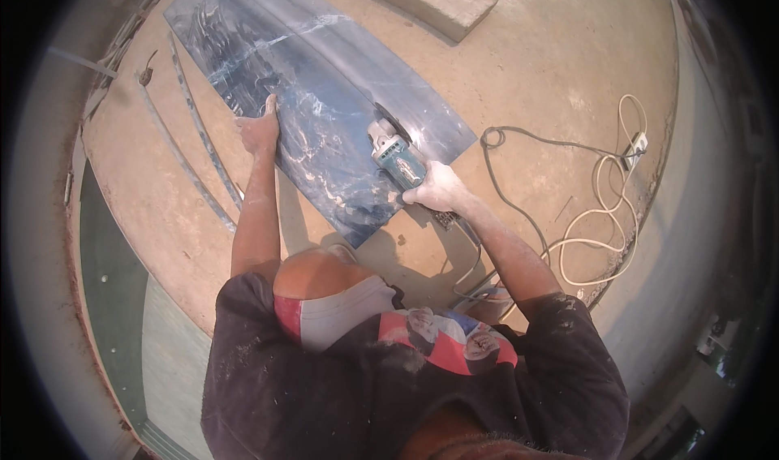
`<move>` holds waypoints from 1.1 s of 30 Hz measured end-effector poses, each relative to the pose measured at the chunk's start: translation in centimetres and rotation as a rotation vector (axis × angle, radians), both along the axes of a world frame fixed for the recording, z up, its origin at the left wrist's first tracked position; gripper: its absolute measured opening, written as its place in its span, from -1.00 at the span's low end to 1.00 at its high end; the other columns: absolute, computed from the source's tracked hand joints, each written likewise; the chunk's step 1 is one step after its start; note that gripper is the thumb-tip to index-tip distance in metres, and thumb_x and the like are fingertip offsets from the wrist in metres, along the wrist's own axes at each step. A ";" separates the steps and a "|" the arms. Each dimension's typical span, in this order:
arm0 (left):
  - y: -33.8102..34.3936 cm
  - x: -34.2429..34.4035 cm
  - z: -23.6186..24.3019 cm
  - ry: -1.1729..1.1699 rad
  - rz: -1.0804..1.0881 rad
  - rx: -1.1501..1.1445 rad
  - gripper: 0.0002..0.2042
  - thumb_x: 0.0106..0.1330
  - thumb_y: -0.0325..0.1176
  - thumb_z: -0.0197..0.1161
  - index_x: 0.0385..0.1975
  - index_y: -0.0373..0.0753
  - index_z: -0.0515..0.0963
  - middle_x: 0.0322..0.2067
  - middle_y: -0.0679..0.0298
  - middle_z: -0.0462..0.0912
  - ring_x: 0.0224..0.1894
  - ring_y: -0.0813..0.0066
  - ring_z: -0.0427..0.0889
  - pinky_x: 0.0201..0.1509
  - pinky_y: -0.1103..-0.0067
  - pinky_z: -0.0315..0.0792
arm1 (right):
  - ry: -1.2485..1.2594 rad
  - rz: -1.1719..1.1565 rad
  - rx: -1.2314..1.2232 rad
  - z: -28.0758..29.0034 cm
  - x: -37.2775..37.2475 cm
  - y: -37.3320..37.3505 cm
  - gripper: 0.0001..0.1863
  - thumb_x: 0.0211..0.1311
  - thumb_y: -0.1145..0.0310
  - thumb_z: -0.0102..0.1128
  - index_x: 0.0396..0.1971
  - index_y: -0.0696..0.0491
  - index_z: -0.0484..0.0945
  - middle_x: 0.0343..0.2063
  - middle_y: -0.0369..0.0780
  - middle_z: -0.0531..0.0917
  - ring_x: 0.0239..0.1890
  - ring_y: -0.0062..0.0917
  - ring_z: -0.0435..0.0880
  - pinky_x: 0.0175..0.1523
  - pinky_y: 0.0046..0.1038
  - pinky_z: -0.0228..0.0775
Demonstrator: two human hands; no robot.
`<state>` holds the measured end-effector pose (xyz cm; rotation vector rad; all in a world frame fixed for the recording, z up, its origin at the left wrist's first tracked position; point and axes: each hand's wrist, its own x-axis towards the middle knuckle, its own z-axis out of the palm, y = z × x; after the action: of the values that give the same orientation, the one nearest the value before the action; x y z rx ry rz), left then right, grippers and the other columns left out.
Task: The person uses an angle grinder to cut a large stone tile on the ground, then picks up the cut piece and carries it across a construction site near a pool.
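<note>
A long, shiny blue-grey metal sheet (316, 135) with a crinkled film-like surface lies slantwise on the ground in front of me. My left hand (259, 130) grips its left edge, thumb on top; the other fingers are partly hidden. In my right hand (439, 189) is a teal angle grinder (399, 158), held by its body over the right part of the sheet. Its dark disc (393, 124) stands on edge at the sheet's surface, beside a dark line running up the sheet. Whether the disc is spinning I cannot tell.
Two narrow strips (195, 123) lie left of the sheet. A concrete beam (430, 2) rests at the far side. On the right, a dark cord (519, 192) and a looped cream cable (596, 233) meet at a white power strip (637, 150). The slab drops off along its left edge.
</note>
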<state>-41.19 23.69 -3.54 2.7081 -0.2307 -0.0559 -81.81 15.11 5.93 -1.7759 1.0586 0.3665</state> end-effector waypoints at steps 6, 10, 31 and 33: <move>-0.1 -1.9 0.9 0.013 0.017 0.004 0.30 0.02 0.58 0.33 0.36 -0.65 0.14 0.26 -0.35 0.41 0.26 -0.26 0.54 0.28 0.09 0.49 | -0.019 -0.015 0.006 -0.5 -0.6 0.0 -0.05 -0.17 -0.03 0.58 0.16 0.35 0.53 -0.01 0.12 0.73 0.07 -0.16 0.75 0.17 -0.29 0.58; 0.3 -1.7 0.8 -0.012 0.043 0.001 0.28 0.00 0.59 0.34 0.34 -0.63 0.21 0.23 -0.33 0.48 0.27 -0.25 0.55 0.30 0.07 0.47 | 0.007 -0.002 -0.005 -0.2 -0.3 0.2 -0.06 -0.18 -0.03 0.57 0.15 0.36 0.54 -0.02 0.12 0.74 0.06 -0.15 0.76 0.15 -0.29 0.59; 0.1 -1.5 0.8 -0.006 0.033 0.024 0.31 0.01 0.62 0.29 0.33 -0.67 0.18 0.13 -0.35 0.56 0.18 -0.25 0.63 0.25 0.11 0.52 | 0.024 -0.031 -0.003 0.6 -1.0 0.5 -0.05 -0.21 0.04 0.49 0.19 0.37 0.51 -0.05 0.14 0.74 0.03 -0.12 0.77 0.13 -0.26 0.61; 0.0 -1.6 0.7 -0.016 0.031 0.018 0.31 0.01 0.63 0.28 0.34 -0.67 0.18 0.13 -0.35 0.57 0.18 -0.25 0.63 0.24 0.11 0.53 | 0.036 -0.019 -0.004 0.6 -1.2 0.5 -0.04 -0.22 0.04 0.49 0.21 0.36 0.50 -0.05 0.15 0.74 0.03 -0.11 0.77 0.13 -0.26 0.61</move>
<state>-42.84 23.67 -2.80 2.7307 -0.1941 -0.0268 -82.99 15.60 6.56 -1.7671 1.1012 0.3861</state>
